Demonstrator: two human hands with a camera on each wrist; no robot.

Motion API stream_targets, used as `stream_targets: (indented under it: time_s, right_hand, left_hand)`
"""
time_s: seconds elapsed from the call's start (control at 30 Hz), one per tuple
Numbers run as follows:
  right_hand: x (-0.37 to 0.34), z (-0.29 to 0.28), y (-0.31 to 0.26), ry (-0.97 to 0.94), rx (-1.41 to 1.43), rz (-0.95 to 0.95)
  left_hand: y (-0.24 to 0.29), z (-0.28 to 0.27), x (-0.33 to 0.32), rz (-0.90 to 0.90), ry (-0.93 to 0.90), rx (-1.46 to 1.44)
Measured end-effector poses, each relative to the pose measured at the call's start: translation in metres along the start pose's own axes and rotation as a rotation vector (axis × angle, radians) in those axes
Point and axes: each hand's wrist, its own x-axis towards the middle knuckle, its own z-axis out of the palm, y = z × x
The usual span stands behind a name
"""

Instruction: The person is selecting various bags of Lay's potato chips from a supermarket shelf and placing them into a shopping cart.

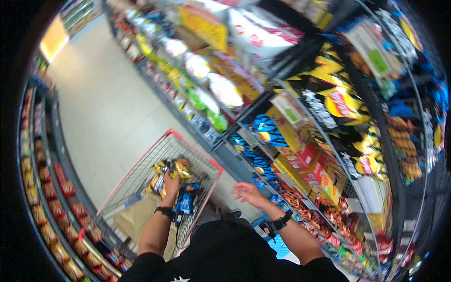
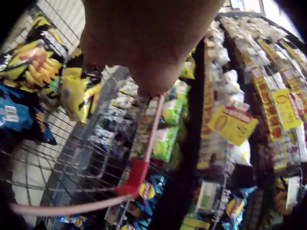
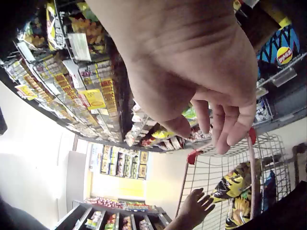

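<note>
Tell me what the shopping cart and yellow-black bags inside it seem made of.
Shopping cart: probably metal, dull grey, judging by its thin wires. Yellow-black bags: apparently glossy plastic or foil film, from their highlights and creases.

The cart point(image 1: 216, 166) stands on the aisle floor point(image 1: 103, 89), between the left-hand shelves point(image 1: 51, 188) and the right-hand shelves point(image 1: 305, 155). In it, two snack bags point(image 1: 182, 166) lie toward the far edge, with a third bag point(image 1: 188, 194) behind them near the right edge. The left hand point(image 1: 171, 184) is at the two bags, the right hand point(image 1: 251, 195) beyond the cart's right edge.
</note>
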Motion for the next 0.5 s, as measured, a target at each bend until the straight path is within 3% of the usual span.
stream_targets:
  time_s: [0.03, 0.1, 0.17, 0.23, 0.33, 0.43, 0.5]
  right_hand:
    - [-0.005, -0.011, -0.003, 0.046, 0.018, -0.023]
    - [-0.019, -0.035, -0.01, 0.158, 0.018, -0.211]
    - [-0.044, -0.058, -0.031, 0.278, 0.03, -0.328]
    - [-0.073, -0.081, -0.048, 0.494, 0.048, -0.627]
    - [-0.136, -0.098, -0.093, 0.833, 0.061, -0.892]
    - [-0.184, -0.116, -0.11, 1.056, 0.131, -1.128]
    - [-0.205, -0.123, -0.117, 1.114, 0.136, -1.181]
  left_hand:
    - [0.087, -0.015, -0.017, -0.006, -0.15, -0.167]
    - [0.145, -0.001, -0.009, 0.064, -0.502, -0.398]
    - [0.223, 0.014, -0.018, 0.224, -0.56, -0.488]
    - [0.305, 0.023, -0.036, 0.381, -0.616, -0.585]
    - [0.413, 0.024, -0.071, 0.656, -0.791, -0.624]
    - [0.492, 0.026, -0.107, 0.905, -0.93, -0.638]
    - [0.529, 0.037, -0.13, 0.965, -1.01, -0.731]
